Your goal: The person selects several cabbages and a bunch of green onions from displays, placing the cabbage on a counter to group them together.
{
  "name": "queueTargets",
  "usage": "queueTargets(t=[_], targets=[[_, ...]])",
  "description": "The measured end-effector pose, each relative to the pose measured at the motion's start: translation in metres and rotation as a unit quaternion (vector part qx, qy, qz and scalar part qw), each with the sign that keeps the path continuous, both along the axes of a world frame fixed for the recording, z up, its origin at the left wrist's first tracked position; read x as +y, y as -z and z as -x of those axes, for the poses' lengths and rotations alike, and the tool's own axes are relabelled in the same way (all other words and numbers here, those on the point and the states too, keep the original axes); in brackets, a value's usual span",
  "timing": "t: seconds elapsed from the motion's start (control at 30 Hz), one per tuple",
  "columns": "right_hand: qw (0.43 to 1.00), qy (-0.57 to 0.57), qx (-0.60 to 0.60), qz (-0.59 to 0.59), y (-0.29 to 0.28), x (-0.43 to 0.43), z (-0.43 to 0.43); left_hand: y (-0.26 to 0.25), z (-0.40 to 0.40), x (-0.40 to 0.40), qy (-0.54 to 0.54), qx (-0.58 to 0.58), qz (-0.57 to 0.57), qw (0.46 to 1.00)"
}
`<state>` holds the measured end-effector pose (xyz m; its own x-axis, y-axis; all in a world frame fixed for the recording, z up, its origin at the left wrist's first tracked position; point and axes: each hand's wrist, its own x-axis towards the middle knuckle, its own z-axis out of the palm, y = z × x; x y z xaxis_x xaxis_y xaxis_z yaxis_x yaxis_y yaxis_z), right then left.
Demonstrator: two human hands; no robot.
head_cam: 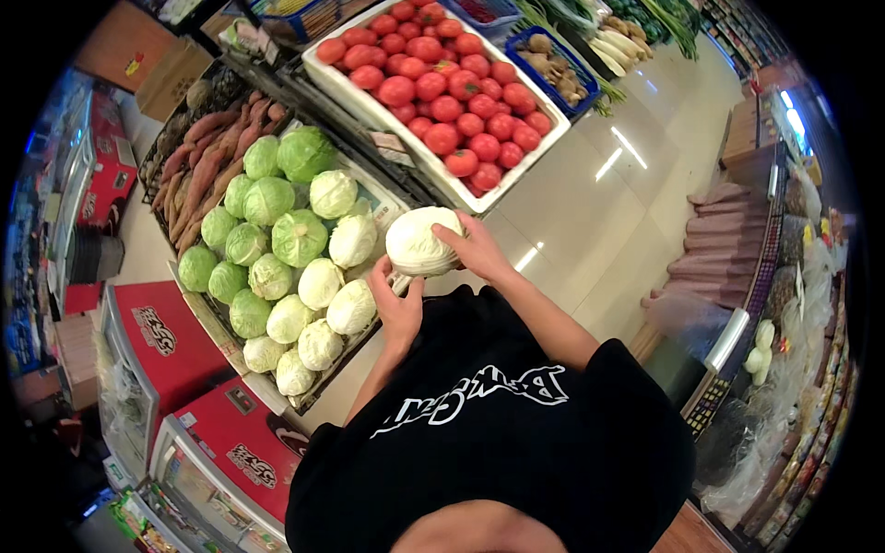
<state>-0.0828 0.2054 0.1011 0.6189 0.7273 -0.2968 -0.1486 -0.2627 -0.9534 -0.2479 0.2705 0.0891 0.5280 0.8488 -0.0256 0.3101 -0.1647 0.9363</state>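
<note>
A pale napa cabbage head [423, 240] is held in front of my chest. My right hand [473, 247] grips it from the right, thumb across its top. Against its lower left side is my left hand [399, 298], with the fingers partly spread; whether it bears any weight cannot be told. To the left, green round cabbages [268, 200] and paler napa cabbages [320, 283] fill a display bin [346, 359] in rows. The held head is just off the bin's right edge.
Tomatoes [446, 107] fill a white foam box [494, 200] beyond the cabbages. Sweet potatoes [205, 159] lie left of them. A blue basket [579, 107] holds mushrooms. Red chest freezers [173, 332] stand at the lower left, and a shelf with plastic bags [795, 345] at the right.
</note>
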Motion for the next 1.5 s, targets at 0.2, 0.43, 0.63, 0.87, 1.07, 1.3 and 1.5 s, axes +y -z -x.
queueTargets(t=[0.2,0.43,0.63,0.87,1.07,1.3,1.5], targets=[[0.980,0.122,0.124,-0.094,-0.061,-0.100,-0.052,-0.056,-0.081,-0.063,0.102,-0.148,0.024,0.983],[0.943,0.254,0.163,-0.140,-0.072,-0.225,-0.096,-0.069,-0.177,-0.145,0.253,-0.144,0.008,0.957],[0.899,0.382,0.127,-0.170,-0.072,-0.304,-0.107,-0.078,-0.228,-0.214,0.367,-0.109,-0.027,0.923],[0.822,0.503,0.104,-0.244,-0.064,-0.369,-0.108,-0.082,-0.271,-0.281,0.458,-0.105,-0.017,0.882],[0.743,0.618,0.057,-0.250,-0.041,-0.423,-0.112,-0.066,-0.319,-0.333,0.563,-0.113,0.072,0.816],[0.672,0.722,-0.111,-0.118,-0.047,-0.498,-0.145,-0.048,-0.401,-0.420,0.669,-0.194,0.163,0.698],[0.622,0.773,-0.121,-0.030,-0.069,-0.576,-0.190,-0.045,-0.465,-0.510,0.712,-0.177,0.228,0.640]])
